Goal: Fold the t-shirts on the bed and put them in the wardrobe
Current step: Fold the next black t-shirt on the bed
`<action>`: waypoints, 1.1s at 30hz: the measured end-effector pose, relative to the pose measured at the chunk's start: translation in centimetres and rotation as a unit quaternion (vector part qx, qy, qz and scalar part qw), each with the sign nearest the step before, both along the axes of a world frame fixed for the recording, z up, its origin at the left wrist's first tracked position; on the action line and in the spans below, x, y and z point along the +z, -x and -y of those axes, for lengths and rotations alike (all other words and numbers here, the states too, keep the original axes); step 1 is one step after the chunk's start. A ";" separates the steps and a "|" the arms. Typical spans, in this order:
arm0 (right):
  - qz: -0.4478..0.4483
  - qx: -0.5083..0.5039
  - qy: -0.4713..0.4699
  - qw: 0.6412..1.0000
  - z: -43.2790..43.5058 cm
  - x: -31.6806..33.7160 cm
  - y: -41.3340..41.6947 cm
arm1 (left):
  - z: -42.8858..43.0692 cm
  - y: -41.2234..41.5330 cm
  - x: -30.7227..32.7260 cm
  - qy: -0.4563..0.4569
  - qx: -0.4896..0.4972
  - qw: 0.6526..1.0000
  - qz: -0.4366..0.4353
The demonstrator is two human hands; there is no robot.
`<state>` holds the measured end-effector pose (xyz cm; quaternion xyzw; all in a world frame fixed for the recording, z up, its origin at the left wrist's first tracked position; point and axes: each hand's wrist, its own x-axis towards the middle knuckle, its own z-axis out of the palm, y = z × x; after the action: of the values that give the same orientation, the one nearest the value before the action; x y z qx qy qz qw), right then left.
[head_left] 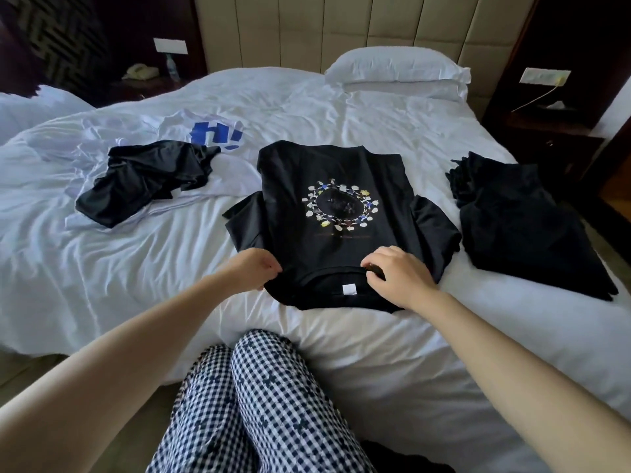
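A person's left hand [252,268] is pinching the near left edge of a black t-shirt [293,186], fingers curled around the fabric. The right hand [401,276] is gripping the same shirt at its collar, fingertips tucked into the cloth just beside the white neck label [349,289]. Both bare forearms are reaching in from the bottom corners of the view.

The shirt is lying flat on the white bed [136,285], collar toward the person and hem toward the headboard [307,29]. Its ring-shaped print [341,208] is facing up, and a short sleeve is sticking out on each side.

To the left, well apart, a crumpled black t-shirt [146,180] is resting on top of a white t-shirt [218,179] with blue lettering. To the right, near the bed's edge, a folded black garment [519,220] is lying flat, just beside the right sleeve of the held shirt.

A white pillow [396,71] is sitting against the headboard. A telephone [140,71] and a water bottle [172,66] are standing on the dark nightstand at far left. Another nightstand [553,131] is showing at right. The person's checked trousers [259,397] are filling the lower middle, pressed against the mattress edge.
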<state>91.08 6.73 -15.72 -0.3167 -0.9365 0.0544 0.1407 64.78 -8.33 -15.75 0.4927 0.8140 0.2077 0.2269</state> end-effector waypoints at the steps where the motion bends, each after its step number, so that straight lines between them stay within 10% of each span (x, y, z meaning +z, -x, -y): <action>1: 0.010 0.014 0.008 1.000 -0.1 0.2 1.3 | 0.0 0.6 0.2 -0.013 0.016 1.000 -0.002; 20: 0.035 0.132 0.098 0.986 -9.7 0.7 33.0 | -8.3 18.4 -2.2 -0.030 0.131 0.980 -0.146; 33: 0.098 0.091 0.104 0.986 -12.2 -3.2 36.3 | -8.4 19.7 -7.7 -0.175 0.154 0.963 -0.135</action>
<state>54.73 18.88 -18.90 -0.2472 -0.9598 0.1325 0.0088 45.10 0.09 -23.41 0.4171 0.8540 0.3109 -0.0093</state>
